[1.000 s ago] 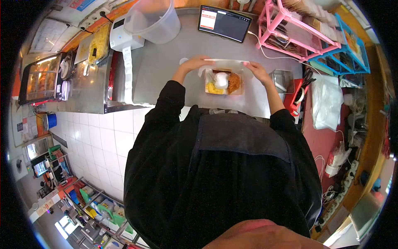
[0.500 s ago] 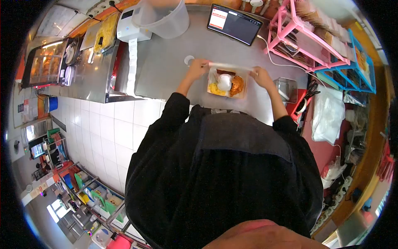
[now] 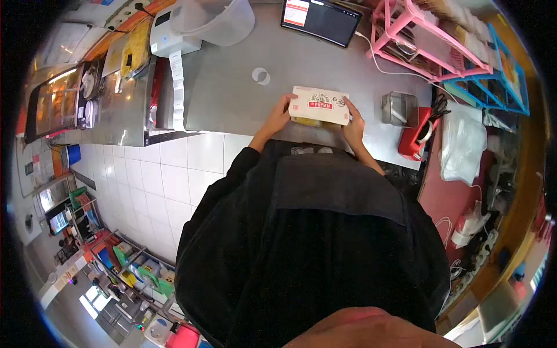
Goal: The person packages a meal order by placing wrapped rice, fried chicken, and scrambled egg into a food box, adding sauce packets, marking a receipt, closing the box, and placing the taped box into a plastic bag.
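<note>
A cardboard takeaway box (image 3: pixel 316 108) with a red and black printed lid and handwritten marks lies on the steel counter before me. Its lid covers most of it, while a yellow strip of the food (image 3: pixel 307 122) shows at the near edge. My left hand (image 3: pixel 281 114) grips the box's left side, fingers curled at the lid's edge. On the opposite side, my right hand (image 3: pixel 354 123) is closed around the right edge. A small white ring-shaped item (image 3: pixel 261 76) lies beyond my left hand.
A tablet (image 3: pixel 321 21) stands at the back, left of pink racks (image 3: pixel 426 52). A label printer (image 3: pixel 170 36) trails a paper strip (image 3: pixel 177 93) beside a clear plastic tub (image 3: pixel 226 26). At right are a metal container (image 3: pixel 400 109), a red tape dispenser (image 3: pixel 413 139) and plastic bags (image 3: pixel 462 145).
The box's lid has swung down toward me, hiding most of the food. Both hands have come nearer my body, along the box's sides.
</note>
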{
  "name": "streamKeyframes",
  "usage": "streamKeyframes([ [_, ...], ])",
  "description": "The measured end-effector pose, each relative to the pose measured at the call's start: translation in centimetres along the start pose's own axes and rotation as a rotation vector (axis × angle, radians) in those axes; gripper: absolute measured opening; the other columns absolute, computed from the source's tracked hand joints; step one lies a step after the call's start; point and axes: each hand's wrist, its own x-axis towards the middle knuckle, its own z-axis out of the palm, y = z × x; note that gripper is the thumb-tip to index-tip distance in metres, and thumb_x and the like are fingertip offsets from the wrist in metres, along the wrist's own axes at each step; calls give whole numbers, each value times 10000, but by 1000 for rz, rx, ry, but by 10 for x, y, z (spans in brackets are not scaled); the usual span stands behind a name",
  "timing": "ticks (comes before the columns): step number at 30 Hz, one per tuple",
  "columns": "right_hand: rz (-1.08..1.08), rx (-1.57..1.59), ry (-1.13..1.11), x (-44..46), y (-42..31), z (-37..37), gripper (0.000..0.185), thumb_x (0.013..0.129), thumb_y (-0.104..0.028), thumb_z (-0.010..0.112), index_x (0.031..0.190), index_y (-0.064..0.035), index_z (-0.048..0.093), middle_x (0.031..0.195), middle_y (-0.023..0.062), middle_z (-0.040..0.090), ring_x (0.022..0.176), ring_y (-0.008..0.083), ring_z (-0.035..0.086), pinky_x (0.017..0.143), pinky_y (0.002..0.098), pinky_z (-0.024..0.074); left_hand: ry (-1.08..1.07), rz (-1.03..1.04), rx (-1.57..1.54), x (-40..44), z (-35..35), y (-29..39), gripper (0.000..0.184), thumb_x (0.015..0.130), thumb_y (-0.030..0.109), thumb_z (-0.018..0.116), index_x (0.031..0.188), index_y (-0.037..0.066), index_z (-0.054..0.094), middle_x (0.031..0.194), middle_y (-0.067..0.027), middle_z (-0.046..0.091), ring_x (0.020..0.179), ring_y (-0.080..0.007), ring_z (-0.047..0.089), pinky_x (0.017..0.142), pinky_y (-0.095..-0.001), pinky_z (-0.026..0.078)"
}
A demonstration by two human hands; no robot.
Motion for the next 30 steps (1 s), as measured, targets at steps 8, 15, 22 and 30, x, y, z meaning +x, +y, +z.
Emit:
streamKeyframes([
  [8, 114, -29, -82, 20, -10, -12, 341, 849, -96, 515, 1186, -114, 562, 1117, 161, 598, 1006, 242, 595, 856, 309, 455, 9, -177, 188, 7, -9, 47, 315, 886, 79, 464, 1196, 109, 413, 1072, -131, 579, 1002, -180, 537, 830, -309, 433],
  [15, 73, -27, -317, 18, 7, -31, 626, 743, -100, 634, 1326, -179, 421, 1270, 139, 494, 1097, 273, 528, 832, 345, 487, -80, -171, -73, -2, -12, 29, 522, 719, -10, 500, 1221, 101, 416, 1160, -150, 556, 1089, -202, 505, 836, -326, 433],
  [22, 570, 361, -399, 21, -18, -41, 614, 765, -208, 674, 1309, -53, 436, 1208, 109, 547, 1013, 162, 540, 771, 282, 459, 71, -351, -110, 17, -20, 18, 320, 780, 140, 579, 1077, 22, 595, 1265, -102, 511, 1066, -188, 508, 818, -304, 439],
  [30, 436, 285, -92, 24, 35, -8, 389, 725, -192, 733, 1061, -21, 636, 915, 62, 669, 743, 121, 607, 642, 243, 479, 401, -370, -201, 23, -7, -9, 311, 704, 131, 751, 920, -21, 586, 931, -138, 639, 779, -161, 632, 635, -279, 528],
])
